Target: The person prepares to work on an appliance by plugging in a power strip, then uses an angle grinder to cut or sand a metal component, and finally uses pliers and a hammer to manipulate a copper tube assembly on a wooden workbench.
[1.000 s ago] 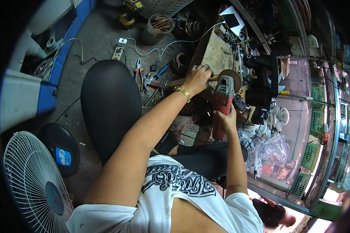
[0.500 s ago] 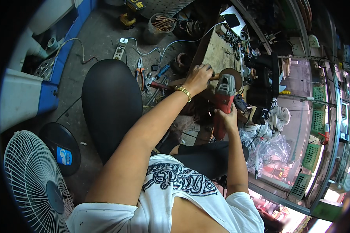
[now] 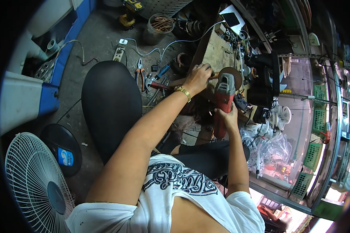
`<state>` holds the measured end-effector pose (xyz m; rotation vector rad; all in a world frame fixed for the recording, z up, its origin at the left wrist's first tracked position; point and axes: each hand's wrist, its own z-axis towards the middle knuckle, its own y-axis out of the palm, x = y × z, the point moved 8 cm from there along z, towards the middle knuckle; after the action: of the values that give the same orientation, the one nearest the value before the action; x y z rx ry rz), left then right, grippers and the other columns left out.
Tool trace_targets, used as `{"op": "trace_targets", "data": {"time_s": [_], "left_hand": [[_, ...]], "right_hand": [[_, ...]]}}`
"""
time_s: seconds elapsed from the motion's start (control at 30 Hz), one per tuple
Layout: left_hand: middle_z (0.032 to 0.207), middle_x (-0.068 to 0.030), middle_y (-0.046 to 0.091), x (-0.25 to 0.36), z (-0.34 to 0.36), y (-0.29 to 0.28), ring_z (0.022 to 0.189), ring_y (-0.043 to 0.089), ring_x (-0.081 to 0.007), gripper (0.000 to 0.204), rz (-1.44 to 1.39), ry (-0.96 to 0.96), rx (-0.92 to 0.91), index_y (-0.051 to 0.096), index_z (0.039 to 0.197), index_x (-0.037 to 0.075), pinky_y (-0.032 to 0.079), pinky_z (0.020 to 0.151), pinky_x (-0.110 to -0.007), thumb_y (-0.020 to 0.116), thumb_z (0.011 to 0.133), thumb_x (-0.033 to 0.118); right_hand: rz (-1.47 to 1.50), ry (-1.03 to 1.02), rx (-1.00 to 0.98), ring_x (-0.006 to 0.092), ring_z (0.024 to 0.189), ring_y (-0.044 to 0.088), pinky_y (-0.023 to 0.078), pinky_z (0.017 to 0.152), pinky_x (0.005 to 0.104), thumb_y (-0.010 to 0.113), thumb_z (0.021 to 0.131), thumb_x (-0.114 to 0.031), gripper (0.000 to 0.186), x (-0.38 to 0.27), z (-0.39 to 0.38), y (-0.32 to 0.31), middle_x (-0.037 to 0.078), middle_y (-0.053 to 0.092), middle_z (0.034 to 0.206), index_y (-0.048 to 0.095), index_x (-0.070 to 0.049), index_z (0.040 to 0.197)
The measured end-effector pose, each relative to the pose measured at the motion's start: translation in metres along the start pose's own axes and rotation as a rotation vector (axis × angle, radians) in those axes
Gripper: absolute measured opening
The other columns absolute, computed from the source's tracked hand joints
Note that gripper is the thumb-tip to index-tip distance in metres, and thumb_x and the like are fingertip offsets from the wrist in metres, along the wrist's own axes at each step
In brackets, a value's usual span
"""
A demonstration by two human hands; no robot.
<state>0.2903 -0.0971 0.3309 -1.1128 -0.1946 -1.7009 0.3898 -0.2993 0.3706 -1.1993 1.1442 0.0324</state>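
Observation:
My right hand (image 3: 228, 116) is closed around the body of a red angle grinder (image 3: 224, 98) with a grey head. The grinder's brown disc (image 3: 233, 77) faces the edge of a wooden workbench (image 3: 217, 50). My left hand (image 3: 198, 79), with a gold watch on the wrist, is closed at the bench edge beside the disc. A small dark piece with a brownish, rod-like end (image 3: 214, 77) sticks out from its fingers toward the disc; its kind cannot be made out. Below my left hand, a red-handled hammer (image 3: 158, 85) lies on the floor.
Orange-handled pliers (image 3: 140, 73), a blue screwdriver (image 3: 163, 71) and a power strip (image 3: 120, 50) with a white cable lie on the floor. A bucket of copper pieces (image 3: 160, 27) stands beyond. A fan (image 3: 39, 182) is at left; clear plastic bags (image 3: 274, 151) lie right.

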Motion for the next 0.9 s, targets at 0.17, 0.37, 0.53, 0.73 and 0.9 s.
{"op": "trace_targets", "data": {"time_s": [0.17, 0.37, 0.53, 0.73, 0.9], "left_hand": [[0.106, -0.013, 0.061, -0.003, 0.0, 0.0, 0.108, 0.061, -0.0329, 0.023, -0.015, -0.019, -0.009, 0.065, 0.096, 0.005, 0.046, 0.093, -0.045, 0.073, 0.075, 0.002], [0.106, -0.0134, 0.062, -0.004, 0.001, -0.003, 0.107, 0.062, -0.0334, 0.021, -0.035, -0.064, 0.011, 0.066, 0.097, 0.004, 0.046, 0.093, -0.046, 0.073, 0.077, 0.005], [0.102, -0.0127, 0.064, -0.009, 0.003, 0.0, 0.103, 0.062, -0.0336, 0.02, -0.037, -0.114, -0.027, 0.066, 0.095, 0.006, 0.046, 0.091, -0.046, 0.075, 0.079, 0.012], [0.102, -0.0117, 0.065, -0.009, 0.001, -0.002, 0.104, 0.059, -0.0353, 0.022, 0.054, -0.134, 0.011, 0.066, 0.094, 0.007, 0.046, 0.089, -0.05, 0.079, 0.078, 0.017], [0.101, -0.0116, 0.065, -0.006, 0.001, -0.003, 0.105, 0.059, -0.0359, 0.021, 0.081, -0.158, 0.013, 0.067, 0.092, 0.008, 0.046, 0.089, -0.052, 0.079, 0.078, 0.019]], "right_hand": [[0.052, 0.066, -0.034, 0.0216, 0.104, 0.065, 0.051, 0.096, 0.0354, 0.086, 0.069, -0.008, 0.065, -0.001, -0.002, 0.004, 0.012, 0.068, 0.117, 0.058, 0.003, 0.126], [0.052, 0.032, -0.009, 0.0208, 0.102, 0.066, 0.052, 0.093, 0.0354, 0.086, 0.069, -0.008, 0.062, 0.001, -0.001, 0.002, 0.012, 0.069, 0.115, 0.059, 0.003, 0.124], [0.049, 0.04, -0.023, 0.0193, 0.097, 0.067, 0.054, 0.089, 0.0347, 0.085, 0.071, -0.007, 0.057, -0.002, -0.005, 0.003, 0.01, 0.071, 0.11, 0.06, 0.003, 0.121], [0.055, 0.039, -0.001, 0.0183, 0.092, 0.067, 0.055, 0.087, 0.0343, 0.083, 0.072, -0.005, 0.052, -0.013, -0.01, 0.004, 0.009, 0.071, 0.103, 0.061, 0.002, 0.118], [0.062, 0.022, 0.006, 0.018, 0.092, 0.067, 0.054, 0.085, 0.0339, 0.083, 0.072, -0.005, 0.05, -0.009, -0.01, -0.001, 0.009, 0.07, 0.105, 0.061, 0.002, 0.117]]}}
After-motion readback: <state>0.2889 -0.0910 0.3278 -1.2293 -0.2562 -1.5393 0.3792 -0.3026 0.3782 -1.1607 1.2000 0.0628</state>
